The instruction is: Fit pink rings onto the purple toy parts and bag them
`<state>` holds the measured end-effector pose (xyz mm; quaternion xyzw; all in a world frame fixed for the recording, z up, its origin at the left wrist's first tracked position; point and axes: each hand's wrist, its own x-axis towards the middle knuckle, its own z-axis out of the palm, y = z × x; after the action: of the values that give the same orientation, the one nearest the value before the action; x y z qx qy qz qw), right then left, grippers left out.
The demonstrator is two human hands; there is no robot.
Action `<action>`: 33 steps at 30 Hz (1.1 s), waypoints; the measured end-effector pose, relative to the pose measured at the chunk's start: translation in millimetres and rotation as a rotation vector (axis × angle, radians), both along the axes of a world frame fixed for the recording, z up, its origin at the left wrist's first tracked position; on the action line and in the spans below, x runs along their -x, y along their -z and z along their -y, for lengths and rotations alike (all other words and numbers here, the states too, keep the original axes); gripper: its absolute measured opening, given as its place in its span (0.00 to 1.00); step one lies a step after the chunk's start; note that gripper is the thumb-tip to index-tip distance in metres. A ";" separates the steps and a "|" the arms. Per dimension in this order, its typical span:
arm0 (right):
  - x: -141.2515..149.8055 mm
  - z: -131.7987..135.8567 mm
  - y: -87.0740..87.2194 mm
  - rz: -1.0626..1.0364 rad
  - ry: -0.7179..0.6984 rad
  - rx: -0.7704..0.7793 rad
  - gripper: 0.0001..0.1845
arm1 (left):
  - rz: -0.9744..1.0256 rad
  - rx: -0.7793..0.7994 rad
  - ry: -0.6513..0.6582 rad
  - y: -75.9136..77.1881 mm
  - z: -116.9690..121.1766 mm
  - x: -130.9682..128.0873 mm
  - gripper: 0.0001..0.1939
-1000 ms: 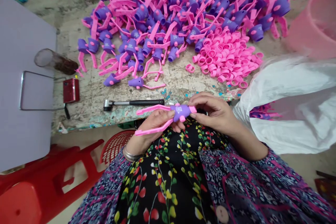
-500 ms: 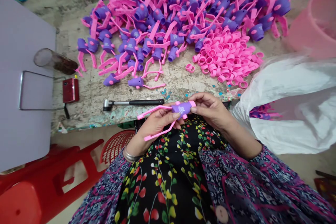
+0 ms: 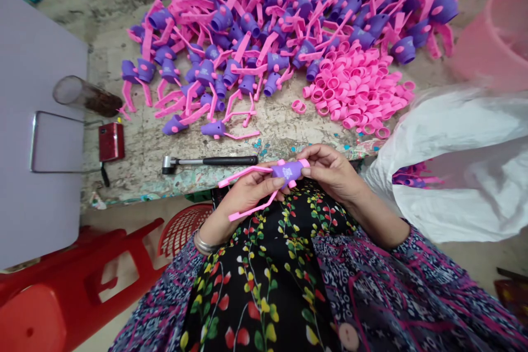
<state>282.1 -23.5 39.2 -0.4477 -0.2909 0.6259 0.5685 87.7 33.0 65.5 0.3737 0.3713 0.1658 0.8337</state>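
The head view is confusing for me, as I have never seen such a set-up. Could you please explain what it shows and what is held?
There is no machine here: a person works with two bare hands, and one camera worn on the head looks down at them. The left hand holds a purple plastic piece with two long pink arms. The fingers of the right hand are at the pink band on its end. On the worn table lie a large pile of similar purple and pink pieces, a heap of small pink plastic rings and a metal tool with a black handle.
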 end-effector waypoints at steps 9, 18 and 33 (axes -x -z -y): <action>-0.6 -1.0 -1.6 -0.014 0.008 0.007 0.13 | -0.014 0.032 -0.002 -0.3 0.6 0.7 0.29; -1.3 -0.9 -2.4 -0.095 -0.005 0.021 0.11 | 0.049 -0.012 0.018 3.7 -0.2 2.6 0.28; -2.0 -2.4 -4.9 -0.057 0.009 0.063 0.11 | 0.067 -0.101 0.043 -5.2 5.2 7.6 0.26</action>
<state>284.1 -21.1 44.1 -0.4484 -0.2526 0.6447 0.5652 80.1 27.7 70.7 0.4173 0.3263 0.1789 0.8291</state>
